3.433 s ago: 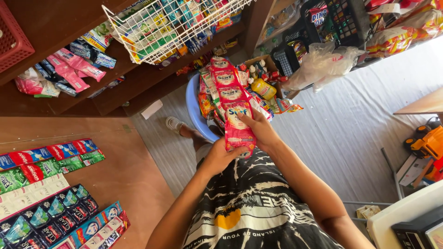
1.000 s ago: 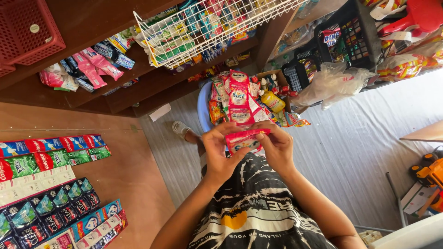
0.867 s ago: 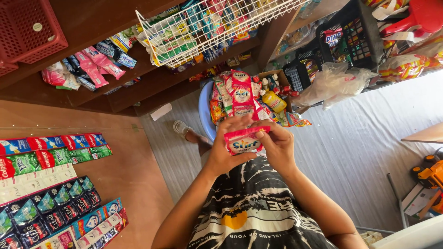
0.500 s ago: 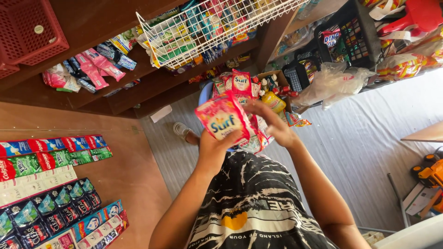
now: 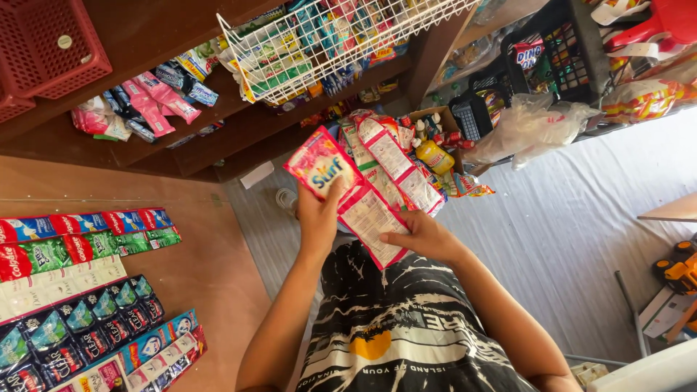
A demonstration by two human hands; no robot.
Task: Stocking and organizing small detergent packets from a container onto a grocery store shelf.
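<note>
A single pink sachet (image 5: pixel 321 164) is held up in the left hand (image 5: pixel 319 218), pinched shut between thumb and fingers at its lower edge, just to the left of the long strip of pink-and-white sachets (image 5: pixel 377 181) from which it appears to have been parted. The near end of that strip is pressed under the right hand (image 5: pixel 421 236), whose fingers are closed lightly over the lowest sachet, just below and to the right of the raised one. The step in hand is judged to be the separating of sachets one at a time from the strip; the loose sachet would next need to be put somewhere, and a fresh grip across the next perforation would be called for, with the strip kept taut so that a clean tear is made. Beyond the strip a blue tub (image 5: pixel 348 229) is mostly hidden, and a cardboard box (image 5: pixel 435 127) of small bottles is seen past its far end. To the left of the strip a brown wooden counter (image 5: pixel 210 268) is laid with rows of sachet strips (image 5: pixel 80 290) in red, green, white and dark blue. Above the strip a white wire basket (image 5: pixel 327 43) of packets is hung from dark wooden shelves (image 5: pixel 181 138), with a red plastic crate (image 5: pixel 51 51) farther left; right of the strip a pale sheet (image 5: pixel 566 232) covers the floor
</note>
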